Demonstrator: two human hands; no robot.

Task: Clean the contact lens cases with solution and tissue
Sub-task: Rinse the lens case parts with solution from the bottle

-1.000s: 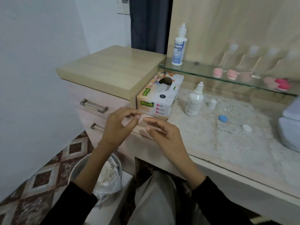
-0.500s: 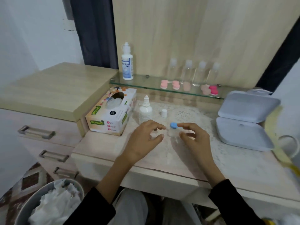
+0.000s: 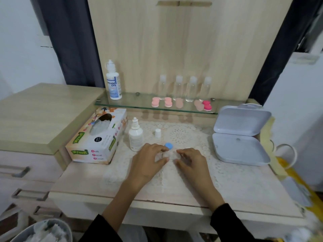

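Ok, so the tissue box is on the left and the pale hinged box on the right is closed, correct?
No: the head view shows the pale hinged box open, lid raised. The tissue box is on the left.

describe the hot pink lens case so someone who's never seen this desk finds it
Find the glass shelf at the back. Lens cases lie in a row before four clear bottles; go to the right end, nearest the open grey box. The hot pink lens case is the only vivid one; the others are pale pink or beige.
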